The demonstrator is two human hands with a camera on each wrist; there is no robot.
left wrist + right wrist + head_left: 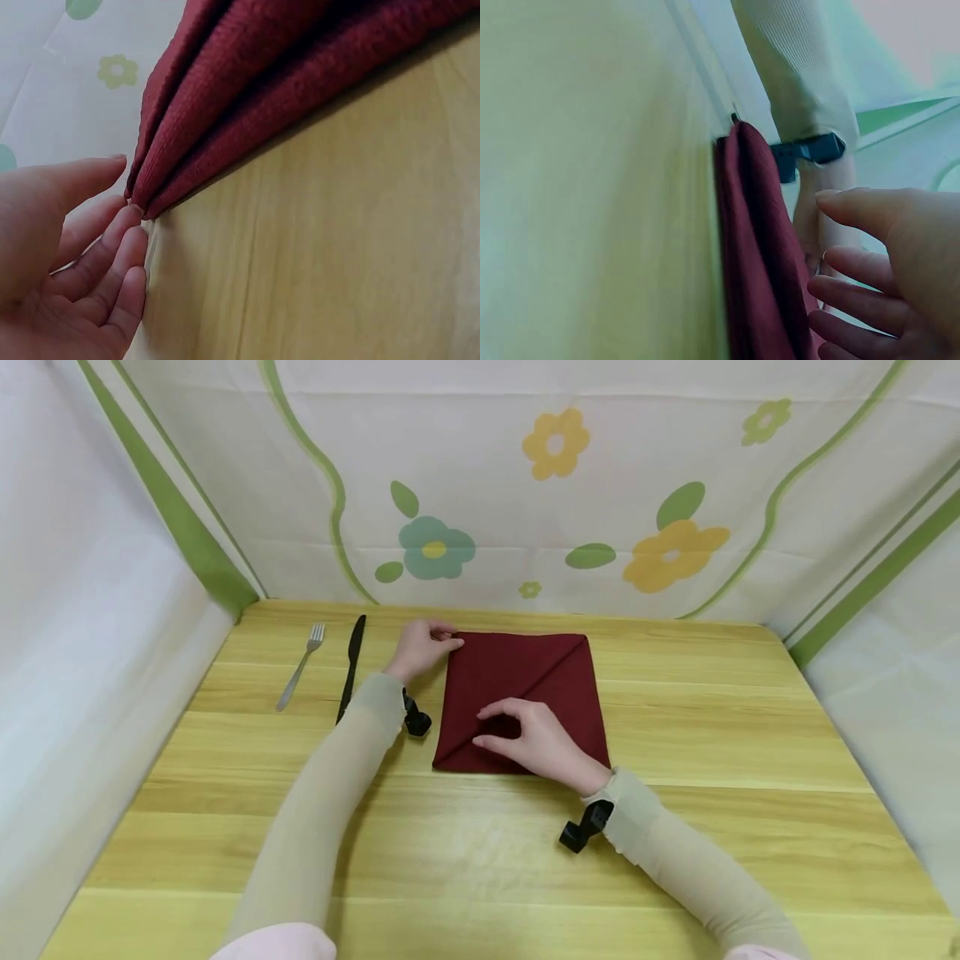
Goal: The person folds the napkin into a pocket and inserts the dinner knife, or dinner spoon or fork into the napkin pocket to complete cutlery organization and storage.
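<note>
A dark red cloth napkin (510,668), folded into a square, lies on the table with a diagonal fold line across its top. At its far left corner is my left hand (422,647). In the left wrist view, the fingertips (133,214) touch the layered corner while the thumb stands slightly off the cloth. My right hand (543,739) is over the napkin's near part, thumb and forefinger apart with nothing between them. The right wrist view shows that hand (922,262) beside the napkin's folded layers (754,247), its fingers gently bent.
Left of the napkin, a fork (300,667) and a black knife (352,664) lie on the wooden table (480,860). The left forearm partly covers the knife's lower end. A white curtain (480,485) with printed flowers hangs behind the table's far edge.
</note>
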